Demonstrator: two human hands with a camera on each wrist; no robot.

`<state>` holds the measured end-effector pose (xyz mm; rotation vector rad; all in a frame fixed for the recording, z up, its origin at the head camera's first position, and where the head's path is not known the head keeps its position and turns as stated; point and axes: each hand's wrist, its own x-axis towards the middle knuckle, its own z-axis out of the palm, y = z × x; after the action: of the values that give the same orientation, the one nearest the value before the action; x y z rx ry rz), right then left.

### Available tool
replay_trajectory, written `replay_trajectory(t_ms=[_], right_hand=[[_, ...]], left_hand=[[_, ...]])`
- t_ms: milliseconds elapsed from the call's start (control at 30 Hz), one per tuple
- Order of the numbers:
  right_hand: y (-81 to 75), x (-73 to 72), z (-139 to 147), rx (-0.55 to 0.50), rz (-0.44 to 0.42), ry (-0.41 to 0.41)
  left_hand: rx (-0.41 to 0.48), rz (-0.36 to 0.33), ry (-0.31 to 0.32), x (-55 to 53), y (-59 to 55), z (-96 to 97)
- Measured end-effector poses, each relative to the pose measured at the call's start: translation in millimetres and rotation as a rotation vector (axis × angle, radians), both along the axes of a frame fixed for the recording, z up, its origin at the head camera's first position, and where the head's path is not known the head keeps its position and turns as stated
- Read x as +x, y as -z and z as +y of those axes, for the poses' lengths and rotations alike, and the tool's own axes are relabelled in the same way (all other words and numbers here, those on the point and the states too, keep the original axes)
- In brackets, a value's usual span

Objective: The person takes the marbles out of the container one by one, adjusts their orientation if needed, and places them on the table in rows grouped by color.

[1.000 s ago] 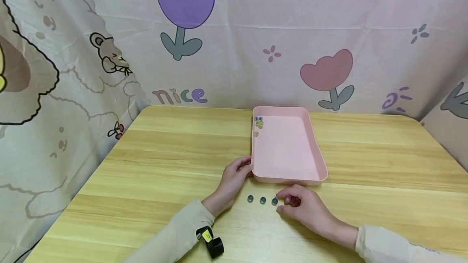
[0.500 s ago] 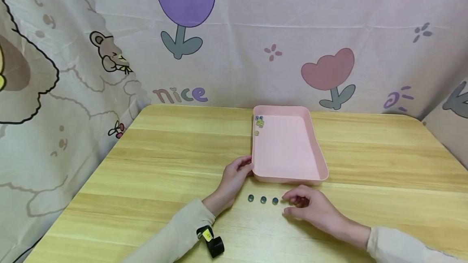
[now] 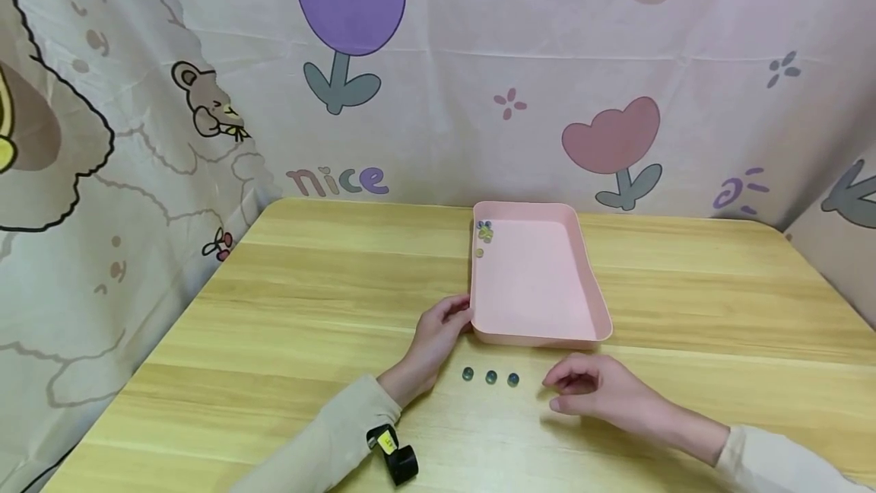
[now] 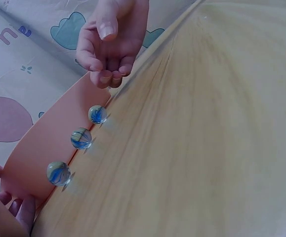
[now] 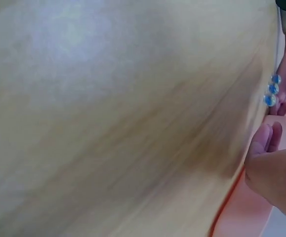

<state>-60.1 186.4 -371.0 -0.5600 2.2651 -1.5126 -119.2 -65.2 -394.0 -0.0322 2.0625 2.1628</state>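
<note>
My left hand [image 3: 438, 337] touches the front left corner of a pink tray [image 3: 534, 341] with thumb and relaxed fingers. Three clear glass marbles with blue and yellow swirls lie in a row before the tray: a left marble [image 3: 468, 373], a middle marble [image 3: 491, 376] and a right marble [image 3: 513, 380]. To the right of them, apart from the last one, is my right hand [image 3: 612, 390]. Its fingers are loosely bent with a gap to the thumb and nothing between; the left wrist view shows this right hand [image 4: 113, 44] beyond the marbles [image 4: 81, 138].
Inside the tray, several more marbles [image 3: 485, 231] cluster by the far left corner, with one single marble [image 3: 480, 252] nearer. A black wrist camera [image 3: 400, 462] sits on the left sleeve. Behind the wooden table [image 3: 342, 265] hangs a printed cloth [image 3: 445, 120].
My right hand has drawn away to the right from the rightmost marble. The left hand, the tray and the three marbles keep their places.
</note>
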Motion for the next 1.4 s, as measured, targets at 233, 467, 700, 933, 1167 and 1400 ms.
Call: replay_trajectory(t_ms=[233, 467, 700, 933, 1167, 1400], right_hand=[[-5.0, -0.2, 5.2, 0.006, 0.113, -0.025], [-23.4, -4.1, 5.3, 0.056, 0.202, 0.012], [-41.2, -13.0, 6.4, 0.086, 0.167, 0.096], [-43.5, -24.5, 6.6, 0.06, 0.128, 0.141], [-48.3, -33.2, 5.1, 0.092, 0.104, 0.104], [-58.6, -50.2, 2.6, 0.129, 0.131, 0.203]], left_hand=[[-0.005, -0.002, 0.01, -0.7, 1.4, -0.2], [-0.007, 0.009, 0.006, -1.1, 0.9, 0.2], [0.0, 0.011, 0.021, 0.0, -1.1, 1.2], [-0.005, 0.008, 0.013, -0.8, 0.2, 2.0], [0.002, 0.008, 0.009, -0.5, 0.3, 1.7], [-0.001, -0.002, 0.008, -1.4, 1.0, -0.2]])
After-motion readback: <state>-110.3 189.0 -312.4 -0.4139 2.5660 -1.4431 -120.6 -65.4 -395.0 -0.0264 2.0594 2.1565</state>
